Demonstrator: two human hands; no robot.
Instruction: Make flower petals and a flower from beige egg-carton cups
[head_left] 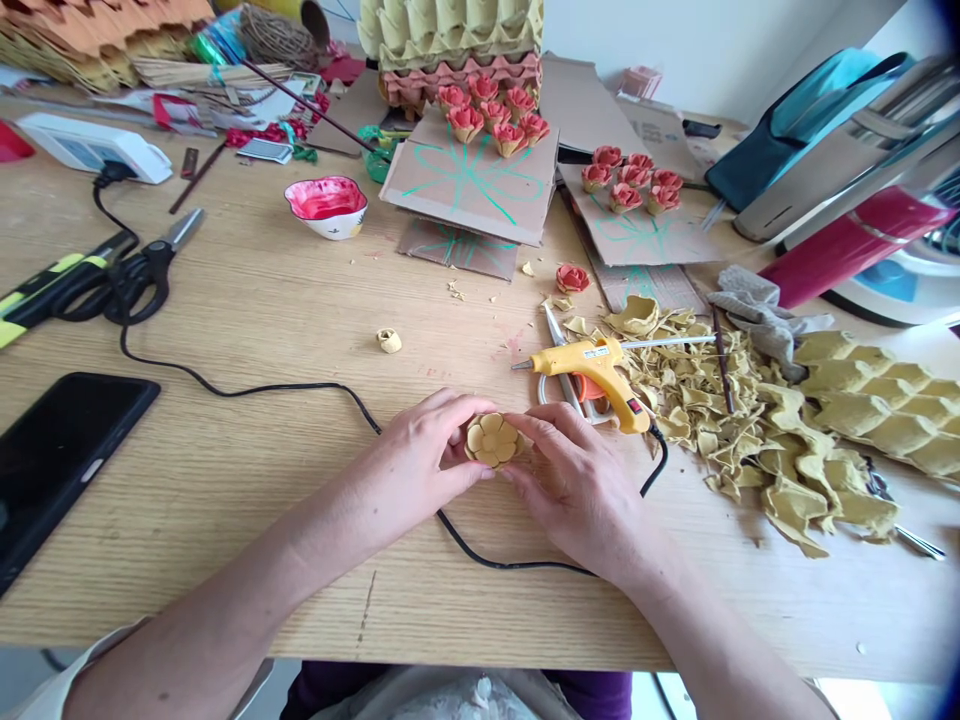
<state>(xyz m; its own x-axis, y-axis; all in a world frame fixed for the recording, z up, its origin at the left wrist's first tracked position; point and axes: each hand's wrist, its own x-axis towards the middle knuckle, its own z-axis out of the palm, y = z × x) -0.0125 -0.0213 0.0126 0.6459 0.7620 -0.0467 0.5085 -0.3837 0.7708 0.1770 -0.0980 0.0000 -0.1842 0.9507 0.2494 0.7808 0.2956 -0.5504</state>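
Between my two hands is a tan paper-pulp flower (493,440) with several rounded petals, its cupped face turned up toward me. My left hand (431,450) pinches its left edge between fingers and thumb. On the other side, my right hand (570,475) grips the right edge the same way. A small rolled tan bud (389,341) lies on the table beyond my left hand. Just past my right hand, a yellow glue gun (592,365) rests on its side across white-handled scissors (556,345), its nozzle pointing left.
Torn egg-carton scraps (720,400) heap at the right. Red-painted flowers (495,115) stand on cardboard (472,180) at the back, near a bowl of red paint (327,205). Black scissors (142,270) and a phone (67,470) lie left. A black cord (247,388) crosses beneath my hands.
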